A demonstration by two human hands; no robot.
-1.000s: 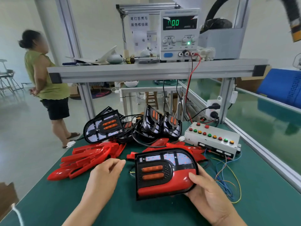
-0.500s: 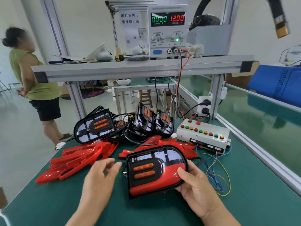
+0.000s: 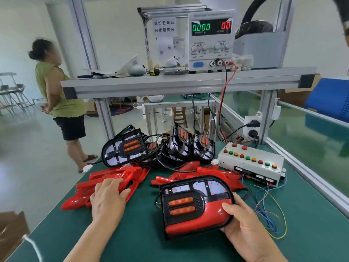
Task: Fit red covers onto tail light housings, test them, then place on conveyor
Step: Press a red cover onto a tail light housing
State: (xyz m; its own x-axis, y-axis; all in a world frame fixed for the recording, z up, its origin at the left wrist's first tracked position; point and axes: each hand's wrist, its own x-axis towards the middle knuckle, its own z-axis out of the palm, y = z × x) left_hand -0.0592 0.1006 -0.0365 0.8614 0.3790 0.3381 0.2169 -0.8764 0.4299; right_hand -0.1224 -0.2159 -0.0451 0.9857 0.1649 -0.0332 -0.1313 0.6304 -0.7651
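Observation:
My right hand (image 3: 243, 229) grips the right edge of a black tail light housing (image 3: 187, 203) that has a red cover fitted along its lower part and two orange lenses. It is held tilted just above the green table. My left hand (image 3: 107, 199) rests flat, fingers spread, on a pile of loose red covers (image 3: 113, 178) at the left. A second heap of red covers (image 3: 204, 172) lies behind the held housing. Several bare black housings (image 3: 124, 148) with cables are stacked at the back of the table.
A white test box with coloured buttons (image 3: 251, 163) sits at the right, loose wires (image 3: 268, 208) trailing from it. A power supply (image 3: 210, 37) stands on the upper shelf. The conveyor (image 3: 311, 144) runs along the right behind a rail. A person (image 3: 58, 99) stands at left.
My left hand has moved left and forward from beside the housing onto the pile of red covers. My right hand keeps its hold on the housing.

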